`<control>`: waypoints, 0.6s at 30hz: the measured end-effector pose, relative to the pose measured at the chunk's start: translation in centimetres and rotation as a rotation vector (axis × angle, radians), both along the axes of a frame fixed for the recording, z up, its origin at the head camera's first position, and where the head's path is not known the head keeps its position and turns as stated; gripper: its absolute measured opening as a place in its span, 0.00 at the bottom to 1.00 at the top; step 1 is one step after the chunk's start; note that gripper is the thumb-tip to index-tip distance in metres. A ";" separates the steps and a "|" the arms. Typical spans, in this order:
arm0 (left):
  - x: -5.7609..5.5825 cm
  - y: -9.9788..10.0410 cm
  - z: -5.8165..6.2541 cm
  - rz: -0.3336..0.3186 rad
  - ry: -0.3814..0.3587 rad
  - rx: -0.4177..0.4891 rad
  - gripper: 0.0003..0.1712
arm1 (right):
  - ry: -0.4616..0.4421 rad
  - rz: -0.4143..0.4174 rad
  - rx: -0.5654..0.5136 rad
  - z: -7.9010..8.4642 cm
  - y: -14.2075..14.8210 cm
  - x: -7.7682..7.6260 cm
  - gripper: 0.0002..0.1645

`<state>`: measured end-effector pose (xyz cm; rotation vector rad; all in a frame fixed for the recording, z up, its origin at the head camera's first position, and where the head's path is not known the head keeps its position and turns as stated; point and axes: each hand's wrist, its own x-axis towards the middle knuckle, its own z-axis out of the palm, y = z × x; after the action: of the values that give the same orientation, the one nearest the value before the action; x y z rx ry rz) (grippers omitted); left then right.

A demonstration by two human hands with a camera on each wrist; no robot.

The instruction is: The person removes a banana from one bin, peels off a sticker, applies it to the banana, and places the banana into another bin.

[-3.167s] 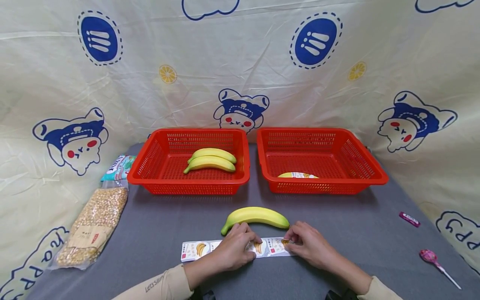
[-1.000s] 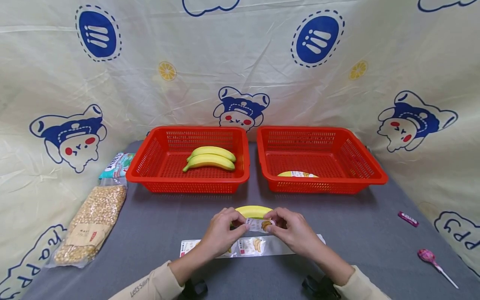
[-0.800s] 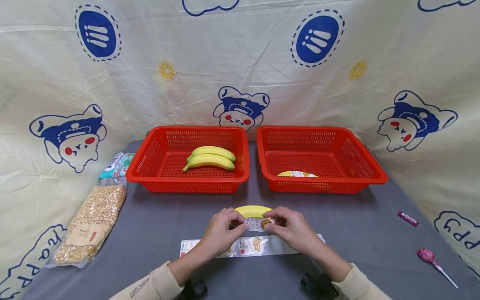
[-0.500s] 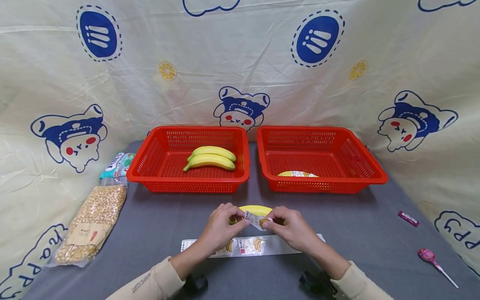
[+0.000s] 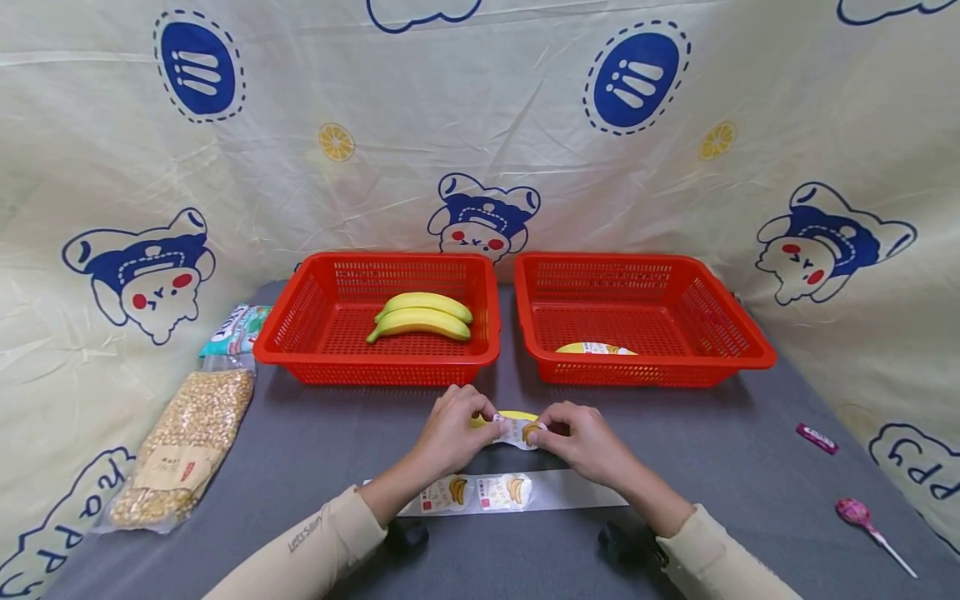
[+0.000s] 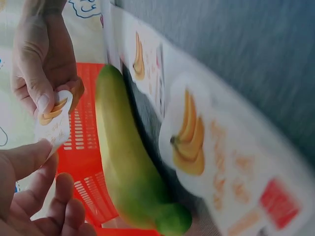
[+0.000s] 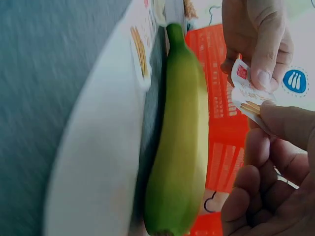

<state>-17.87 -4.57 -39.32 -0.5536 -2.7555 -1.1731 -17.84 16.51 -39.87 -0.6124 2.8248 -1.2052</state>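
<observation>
A banana-print sticker [image 5: 514,432] is stretched between both hands, above the near side of a yellow banana [image 5: 516,414] on the table. My left hand [image 5: 452,429] pinches its left end between thumb and index finger. The other end is pinched by my right hand [image 5: 588,440]. In the left wrist view the sticker [image 6: 58,120] is bent and stands apart from the banana [image 6: 125,152]. Below the hands lies a white backing strip [image 5: 573,490]; printed stickers remain on its left and middle, and the right part is bare. My left forearm covers some of the strip.
A red basket [image 5: 375,372] at back left holds two bananas [image 5: 420,323]. The red basket [image 5: 645,375] at back right holds a labelled banana [image 5: 596,348]. Left lies a bag of kernels [image 5: 180,442] by a blue packet [image 5: 236,331]; right, a small purple packet [image 5: 817,438] and lollipop [image 5: 862,521].
Earlier both hands were at the strip; a sticker has since come off its right part. Over the last second the hands carried it slightly forward, and it tilted, then levelled.
</observation>
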 end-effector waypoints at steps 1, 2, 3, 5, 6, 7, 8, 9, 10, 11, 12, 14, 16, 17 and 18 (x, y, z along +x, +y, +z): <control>-0.3 0.1 0.0 -0.002 0.010 -0.020 0.07 | -0.002 -0.004 0.018 0.0 0.0 -0.3 0.07; -0.6 0.2 0.0 -0.003 0.017 -0.037 0.07 | -0.001 -0.007 0.037 0.0 0.1 -0.7 0.07; -0.9 0.3 -0.1 -0.006 0.027 -0.052 0.07 | -0.005 -0.014 0.054 0.0 0.1 -1.0 0.07; -1.3 0.5 -0.1 -0.008 0.051 -0.081 0.07 | -0.011 -0.026 0.085 0.1 0.1 -1.5 0.08; -1.5 0.5 -0.2 -0.009 0.061 -0.094 0.08 | -0.015 -0.032 0.103 0.1 0.1 -1.8 0.08; -1.6 0.6 -0.2 -0.011 0.074 -0.110 0.08 | -0.016 -0.036 0.120 0.1 0.0 -2.0 0.09; -1.8 0.7 -0.2 -0.011 0.082 -0.124 0.08 | -0.018 -0.038 0.135 0.1 0.0 -2.2 0.09; -1.9 0.7 -0.3 -0.012 0.086 -0.135 0.07 | -0.021 -0.038 0.149 0.2 -0.1 -2.3 0.10; -2.0 0.7 -0.3 -0.011 0.090 -0.147 0.08 | -0.021 -0.036 0.165 0.2 -0.2 -2.4 0.10; -2.1 0.7 -0.4 -0.010 0.092 -0.159 0.08 | -0.022 -0.034 0.179 0.2 -0.3 -2.5 0.11; -2.2 0.7 -0.5 -0.010 0.089 -0.168 0.08 | -0.022 -0.030 0.198 0.2 -0.4 -2.6 0.12; -2.3 0.6 -0.5 -0.009 0.082 -0.187 0.08 | -0.023 -0.024 0.227 0.2 -0.6 -2.8 0.13; -2.5 0.5 -0.6 -0.014 0.069 -0.190 0.08 | -0.022 -0.023 0.248 0.2 -0.7 -2.9 0.14; -2.5 0.5 -0.6 -0.018 0.063 -0.189 0.08 | -0.019 -0.022 0.258 0.2 -0.8 -2.9 0.14; -2.6 0.5 -0.7 -0.022 0.056 -0.187 0.08 | -0.018 -0.021 0.264 0.2 -0.8 -2.9 0.14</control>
<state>-20.45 -4.08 -39.98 -0.6267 -2.8343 -0.8948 -20.78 15.71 -39.67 -0.5544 2.9104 -0.8126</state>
